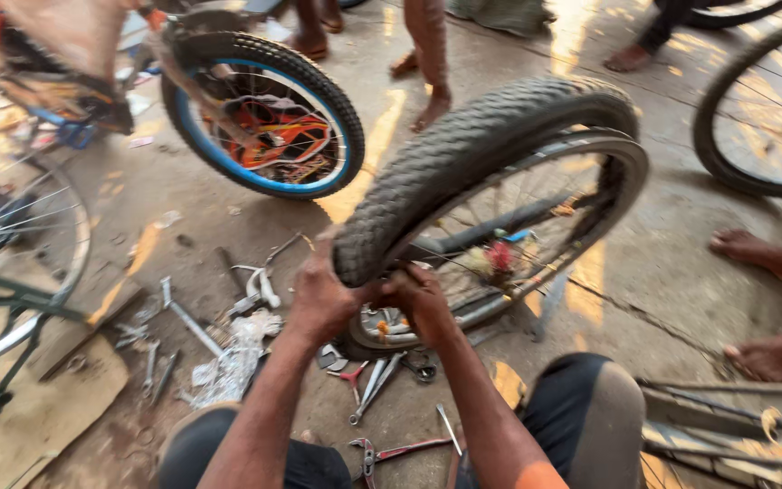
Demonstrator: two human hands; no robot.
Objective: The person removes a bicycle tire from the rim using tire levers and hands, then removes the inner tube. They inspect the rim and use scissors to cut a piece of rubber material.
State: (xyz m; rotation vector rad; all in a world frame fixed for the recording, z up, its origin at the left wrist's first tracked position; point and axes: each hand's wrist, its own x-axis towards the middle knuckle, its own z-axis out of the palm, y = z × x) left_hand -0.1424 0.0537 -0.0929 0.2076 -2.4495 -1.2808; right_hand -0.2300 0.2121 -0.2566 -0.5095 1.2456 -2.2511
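A black knobbly bicycle tyre (463, 154) sits partly off a metal spoked rim (622, 167) in the middle of the head view. My left hand (319, 299) grips the tyre's near edge from the left. My right hand (423, 303) clamps the same edge just to the right, thumbs close together. The tyre bulges up and away from the rim on the near side. The wheel's hub (500, 258) and spokes show through the gap. My knees (590, 407) frame the lower edge.
Wrenches (183, 317), pliers (382, 450) and other tools lie scattered on the concrete floor below my hands. A blue-rimmed small bicycle wheel (264, 113) stands at the back left. Another wheel (758, 109) is at right. Other people's bare feet (758, 254) stand nearby. Cardboard (47, 407) lies at left.
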